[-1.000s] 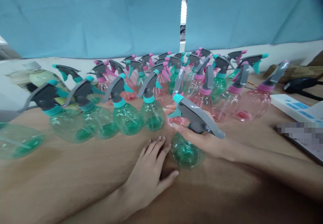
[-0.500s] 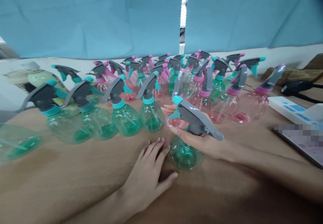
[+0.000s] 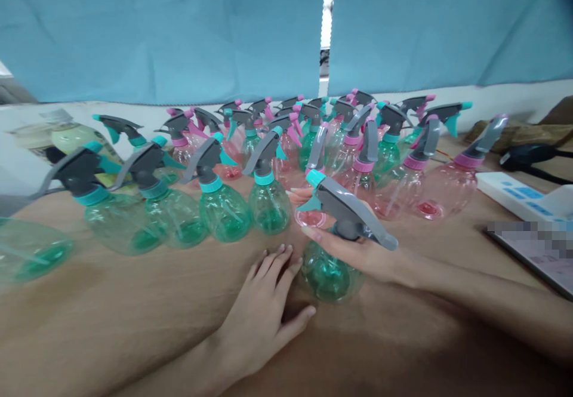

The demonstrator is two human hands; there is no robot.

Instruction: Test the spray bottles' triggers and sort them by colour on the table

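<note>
My right hand (image 3: 358,254) is wrapped round the neck of a green spray bottle (image 3: 331,274) with a grey and teal trigger head. That bottle's nozzle points to the upper left, and part of its neck is hidden behind my fingers. My left hand (image 3: 264,310) lies flat on the wooden table (image 3: 152,325), fingers stretched out and thumb apart, just left of the held bottle. Beyond my left hand stands another green spray bottle (image 3: 269,206), the nearest in a row of several. Pink spray bottles (image 3: 400,188) stand behind my right hand.
More green and pink spray bottles crowd the back of the table. On the right are a white device with blue buttons (image 3: 523,194), a dark-edged flat screen (image 3: 537,259) and a black object with a cable (image 3: 528,157). A blue cloth (image 3: 179,33) hangs behind.
</note>
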